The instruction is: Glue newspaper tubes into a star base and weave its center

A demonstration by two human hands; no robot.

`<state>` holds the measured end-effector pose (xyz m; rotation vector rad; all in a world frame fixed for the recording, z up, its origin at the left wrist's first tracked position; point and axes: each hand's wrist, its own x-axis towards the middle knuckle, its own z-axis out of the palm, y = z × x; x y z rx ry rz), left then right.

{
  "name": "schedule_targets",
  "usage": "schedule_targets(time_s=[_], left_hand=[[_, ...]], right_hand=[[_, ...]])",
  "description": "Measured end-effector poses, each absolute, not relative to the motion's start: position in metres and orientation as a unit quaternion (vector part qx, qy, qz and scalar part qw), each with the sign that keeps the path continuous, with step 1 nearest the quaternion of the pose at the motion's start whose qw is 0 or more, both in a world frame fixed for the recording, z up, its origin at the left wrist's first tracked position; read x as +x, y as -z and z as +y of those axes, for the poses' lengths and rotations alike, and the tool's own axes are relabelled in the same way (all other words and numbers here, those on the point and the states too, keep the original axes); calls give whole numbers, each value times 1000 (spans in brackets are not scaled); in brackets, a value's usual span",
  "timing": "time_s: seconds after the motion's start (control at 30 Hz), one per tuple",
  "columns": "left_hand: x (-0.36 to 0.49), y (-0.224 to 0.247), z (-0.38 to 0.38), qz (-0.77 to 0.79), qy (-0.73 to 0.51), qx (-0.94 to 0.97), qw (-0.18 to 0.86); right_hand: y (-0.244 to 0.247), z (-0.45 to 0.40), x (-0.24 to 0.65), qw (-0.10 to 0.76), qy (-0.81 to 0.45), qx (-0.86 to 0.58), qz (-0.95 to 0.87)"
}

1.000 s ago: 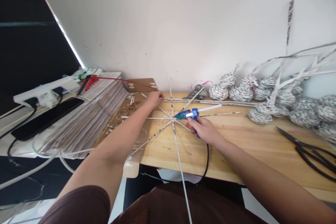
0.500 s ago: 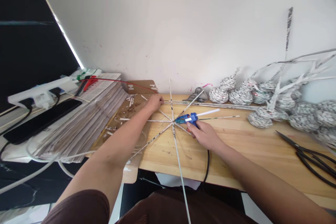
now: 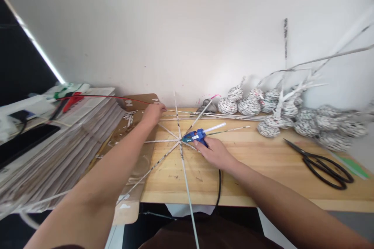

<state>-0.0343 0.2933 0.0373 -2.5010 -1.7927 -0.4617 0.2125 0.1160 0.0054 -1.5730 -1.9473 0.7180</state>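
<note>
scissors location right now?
Head view, right side: the black scissors lie open-handled on the wooden table, in front of the woven paper pieces and beside a green strip.

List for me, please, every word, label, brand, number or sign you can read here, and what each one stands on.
No text can be read.
White label on the blue glue gun: too small.
Print on the paper strips: too small.
Print on the stacked papers: too blurred.
Print on the woven paper shapes: too small.
</note>
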Motion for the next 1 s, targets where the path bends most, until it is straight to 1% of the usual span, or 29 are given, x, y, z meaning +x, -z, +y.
schedule_targets(time_s=[0.13,0.37,0.47,0.6,0.67,0.9,1.0], left_hand=[[-44,-49,296,-581,141,-800,36],[-76,-59,304,-594,85,-796,81],[-82,-64,297,-599,87,-791,88],[-83,-72,286,-658,114,-738,100],[-86,-73,286,-662,116,-734,98],[-105,-73,295,-615,5,-782,100],[-113,-83,290,-644,23,-755,122]], right_hand=[[-7,115,212,257,-264,-586,-722],[-9,113,212,261,-279,-582,-718],[-9,113,213,262,-279,-581,-719],[-6,114,214,259,-268,-576,-728],[-5,115,214,260,-262,-574,-731],[-5,115,214,249,-259,-583,-729],[-5,115,214,251,-254,-580,-733]])
